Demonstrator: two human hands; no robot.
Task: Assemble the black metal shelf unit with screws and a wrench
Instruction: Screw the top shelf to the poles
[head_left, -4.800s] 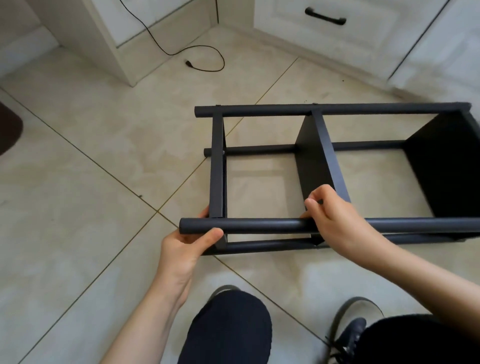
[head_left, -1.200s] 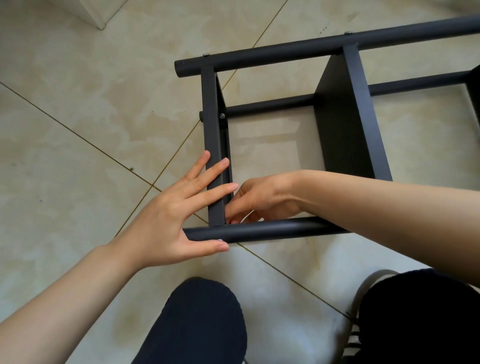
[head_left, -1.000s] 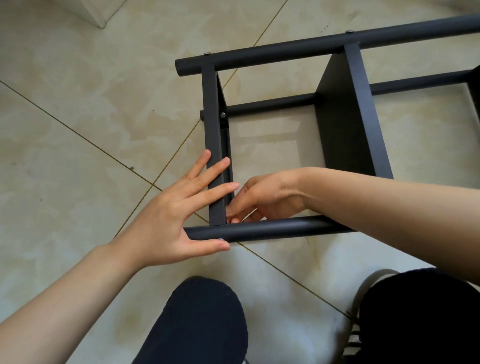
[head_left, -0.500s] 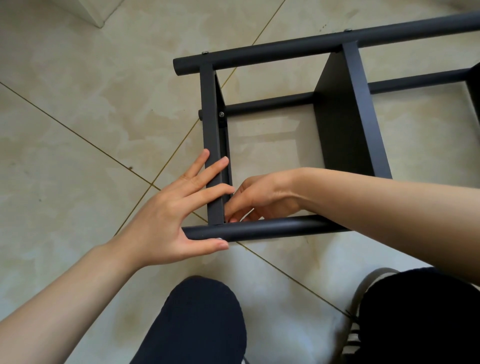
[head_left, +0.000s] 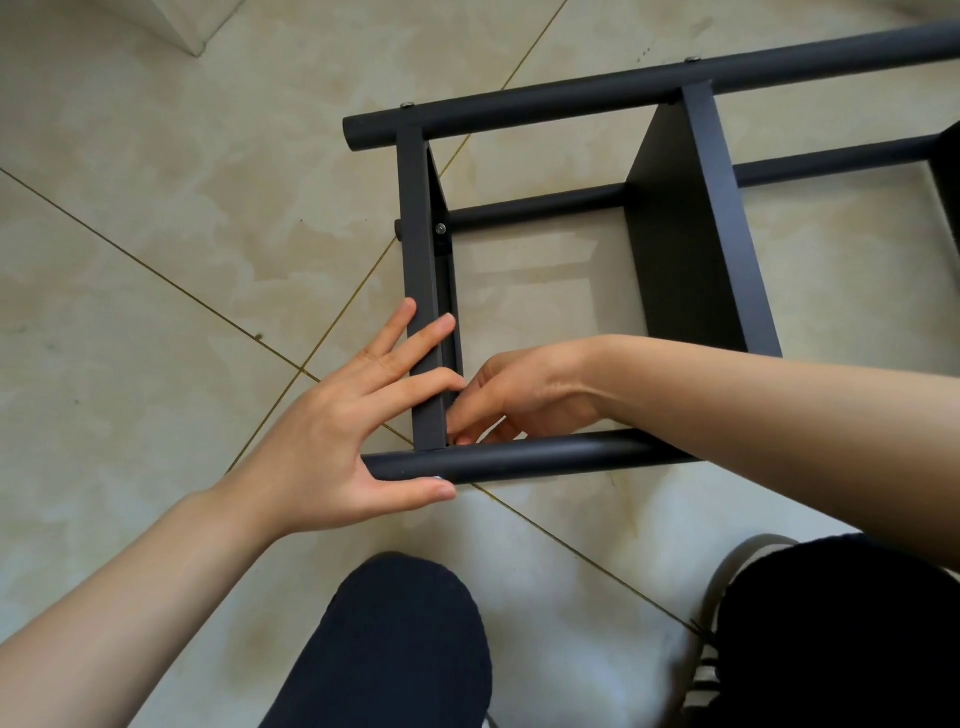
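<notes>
while the black metal shelf unit (head_left: 680, 249) lies on its side on the tiled floor (head_left: 156, 234), filling the picture from the centre out toward 2 o'clock, both hands are gathered at its near left corner. the left hand (head_left: 332, 436) is spread flat with straight fingers (head_left: 415, 387) laid across the upright end bar (head_left: 423, 291), and its thumb is pressed along the near tube (head_left: 545, 460) at about 7 o'clock from the frame's middle; nothing is gripped by it. the right hand (head_left: 519, 397) is reached in from 3 o'clock, inside the frame, with its fingertips bunched at the joint where the end bar meets the near tube. whether something small is pinched there cannot be told, since the fingertips are partly hidden behind the bar. a screw head (head_left: 441, 228) is seen higher on the end bar, toward 12 o'clock from the hands, and two more are seen on the far tube (head_left: 623, 88). a solid black panel (head_left: 691, 270) is set between the tubes at 1 o'clock from the right hand. dark-trousered knees (head_left: 395, 649) are seen at 6 o'clock, with a shoe (head_left: 701, 675) at 5 o'clock. a white cabinet corner (head_left: 197, 26) is placed at 11 o'clock.
</notes>
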